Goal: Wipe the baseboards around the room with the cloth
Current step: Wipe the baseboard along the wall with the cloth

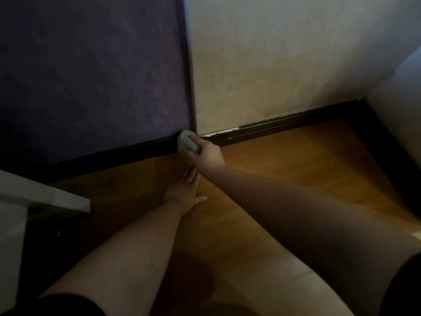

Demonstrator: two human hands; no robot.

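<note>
Grey cloth (186, 142) was bunched in the right hand (208, 155), fingers curled round it, pressed against the dark baseboard (127, 153) right at the seam where the purple wall (91, 76) met the pale wall (284, 65). Left hand (182, 190) lay flat on the wood floor (284, 160) nearer the body, fingers straight, holding nothing — bracing, I'd guess.

Risks as I read them:
- Cloth was wadded into a ball, so only a small patch touched the board; the top edge and the floor joint could get skipped.
- White chipped patch (224, 131) sat along the top of the baseboard just right of the cloth — dragging over it could snag the cloth or flake more paint.
- Dark vertical trim (190, 87) at the seam made a ledge; dust probably packs into that corner rather than lifting.
- Arm was stretched far; leaning on the left hand could slip on smooth floor.
- Light was dim, so missed dirt on dark board would be hard to spot.
</note>
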